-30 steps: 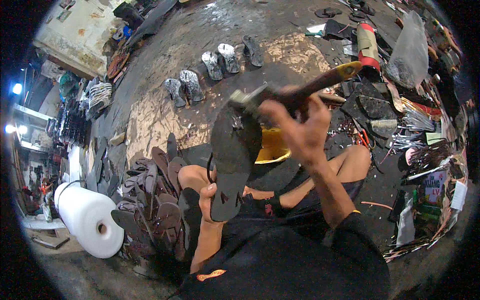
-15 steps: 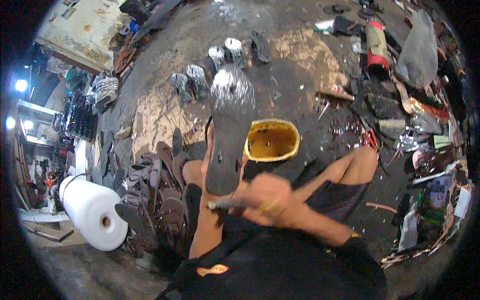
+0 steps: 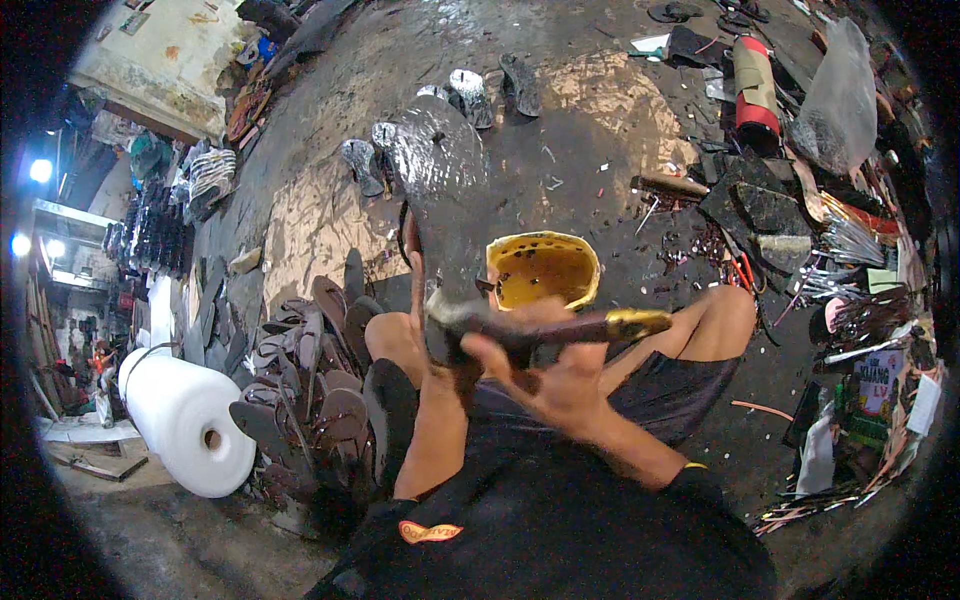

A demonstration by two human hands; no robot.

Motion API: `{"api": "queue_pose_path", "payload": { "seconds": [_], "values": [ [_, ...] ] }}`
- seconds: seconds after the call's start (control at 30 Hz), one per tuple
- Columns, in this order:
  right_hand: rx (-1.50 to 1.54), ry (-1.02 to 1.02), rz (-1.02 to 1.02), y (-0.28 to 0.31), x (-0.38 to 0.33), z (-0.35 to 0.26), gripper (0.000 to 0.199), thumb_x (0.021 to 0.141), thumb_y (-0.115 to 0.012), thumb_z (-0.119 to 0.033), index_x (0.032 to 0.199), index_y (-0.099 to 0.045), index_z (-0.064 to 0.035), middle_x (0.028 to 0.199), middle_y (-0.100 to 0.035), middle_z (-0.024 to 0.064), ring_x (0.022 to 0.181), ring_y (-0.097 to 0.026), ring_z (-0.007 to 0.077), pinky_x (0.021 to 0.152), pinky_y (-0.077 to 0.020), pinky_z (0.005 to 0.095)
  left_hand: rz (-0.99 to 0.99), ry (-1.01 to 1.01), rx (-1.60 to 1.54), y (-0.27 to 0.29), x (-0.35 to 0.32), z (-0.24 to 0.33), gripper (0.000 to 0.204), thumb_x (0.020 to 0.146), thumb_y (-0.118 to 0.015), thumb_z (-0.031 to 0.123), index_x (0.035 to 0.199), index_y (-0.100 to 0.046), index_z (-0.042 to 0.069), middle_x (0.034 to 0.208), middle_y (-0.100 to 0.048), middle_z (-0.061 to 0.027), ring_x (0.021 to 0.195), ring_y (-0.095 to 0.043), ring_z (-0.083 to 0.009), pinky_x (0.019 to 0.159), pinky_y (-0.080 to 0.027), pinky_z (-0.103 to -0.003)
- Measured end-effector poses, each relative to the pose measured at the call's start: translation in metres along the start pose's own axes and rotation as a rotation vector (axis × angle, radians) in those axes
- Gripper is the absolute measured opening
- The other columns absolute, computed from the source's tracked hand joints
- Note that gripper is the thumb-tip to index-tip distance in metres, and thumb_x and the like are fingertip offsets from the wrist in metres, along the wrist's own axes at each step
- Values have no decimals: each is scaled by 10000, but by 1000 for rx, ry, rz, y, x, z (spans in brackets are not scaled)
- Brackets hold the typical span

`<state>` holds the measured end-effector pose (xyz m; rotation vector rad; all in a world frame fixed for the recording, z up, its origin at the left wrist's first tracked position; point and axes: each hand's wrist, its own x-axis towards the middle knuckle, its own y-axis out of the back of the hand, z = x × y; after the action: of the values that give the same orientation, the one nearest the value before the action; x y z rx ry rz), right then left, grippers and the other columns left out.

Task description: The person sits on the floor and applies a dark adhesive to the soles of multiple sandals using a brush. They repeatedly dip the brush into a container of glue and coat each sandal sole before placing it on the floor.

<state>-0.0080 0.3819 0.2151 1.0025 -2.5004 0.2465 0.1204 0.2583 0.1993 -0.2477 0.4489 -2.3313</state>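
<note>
Right hand (image 3: pixel 548 375): fingers wrapped around the handle of a brush, slightly blurred, just below the middle of the frame.
Brush (image 3: pixel 590 329): lies crosswise, yellow handle tip to the right, head to the left over the lower part of a sole; whether it touches, I cannot tell.
Left hand (image 3: pixel 417 295): fingers gripping the sole along its left edge; the rest is hidden.
Sole (image 3: pixel 435 150): dark, left of centre, toe end toward the top of the frame, its upper part shiny.
Yellow tub (image 3: pixel 545 290): centre of the frame, just right of the sole, brownish stuff inside.
Small soles (image 3: pixel 520 85): on the floor, upper middle, some silvery, partly covered by the held sole.
Sandal pile (image 3: pixel 335 400): lower left, near the left forearm.
White roll (image 3: pixel 185 420): farther left.
Plastic bag (image 3: pixel 838 110): upper right.
</note>
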Motion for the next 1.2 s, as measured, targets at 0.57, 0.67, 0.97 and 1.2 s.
{"api": "queue_pose_path", "payload": {
  "seconds": [0.57, 0.67, 0.97, 1.2],
  "values": [
    [-60, -283, 8, 9, 13, -23, 306, 815, -929, -179, 992, -773, 16, 1051, -799, 122, 932, -764, 169, 843, -595, 324, -108, 85, -770, -5, 16, -20, 568, 1095, -550, 491, 1467, -576, 63, 1389, -673, -111, 1191, -672, -245, 1041, -547, -427],
    [-165, -163, -68, 15, 24, -13, 307, 790, -944, -172, 996, -781, -14, 979, -784, 100, 910, -755, 177, 817, -593, 332, 206, 28, -491, -25, 3, 2, 570, 1062, -543, 479, 1448, -597, 63, 1353, -682, -135, 1179, -682, -266, 1037, -563, -492],
    [-163, 452, -329, 36, -15, -12, 292, 709, -900, -120, 950, -756, -37, 797, -711, 108, 720, -721, 260, 669, -575, 381, 305, 40, -711, -49, 28, 5, 393, 1045, -625, 352, 1308, -672, 63, 1152, -759, -109, 999, -726, -265, 950, -602, -442],
    [-136, -139, -4, 41, -9, -7, 199, 857, -913, -73, 982, -765, -28, 908, -764, 60, 827, -742, 157, 694, -582, 318, 328, 88, -801, -36, 37, -7, 408, 1036, -644, 363, 1323, -668, 73, 1136, -761, -114, 972, -735, -264, 895, -624, -442]
  ]
}}
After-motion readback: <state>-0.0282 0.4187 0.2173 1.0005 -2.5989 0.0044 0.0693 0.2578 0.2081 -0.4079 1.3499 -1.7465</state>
